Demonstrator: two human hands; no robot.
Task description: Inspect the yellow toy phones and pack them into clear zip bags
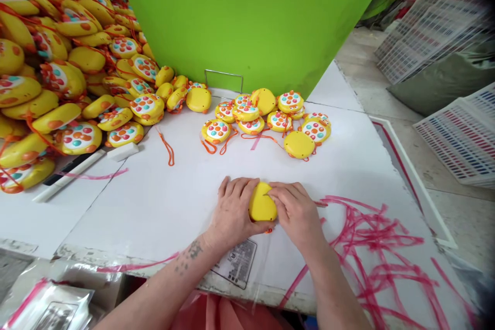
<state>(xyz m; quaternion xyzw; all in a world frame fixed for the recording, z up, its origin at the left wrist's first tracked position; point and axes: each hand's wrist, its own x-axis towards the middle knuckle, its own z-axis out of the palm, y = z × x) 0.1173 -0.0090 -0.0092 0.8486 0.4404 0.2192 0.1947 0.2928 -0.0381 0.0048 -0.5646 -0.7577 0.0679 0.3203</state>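
Note:
My left hand [236, 206] is wrapped round a yellow plastic toy [263, 203], its plain back facing up, over the white table. My right hand [296, 211] is closed in a pinch at the toy's upper right edge. Between its fingertips is the dark tip of a thin stick-like tool, and a reddish end [320, 203] sticks out behind the hand; most of it is hidden. Beyond the hands lies a loose group of similar toys [247, 108], some showing white faces with coloured buttons and orange cords.
A large heap of the same toys [77, 77] fills the left side. A green panel [247, 20] stands at the back. Tangled pink strips [371, 232] lie on the right. A loose orange cord [167, 147] and a white bar [69, 175] lie left. White crates [464, 134] stand beyond.

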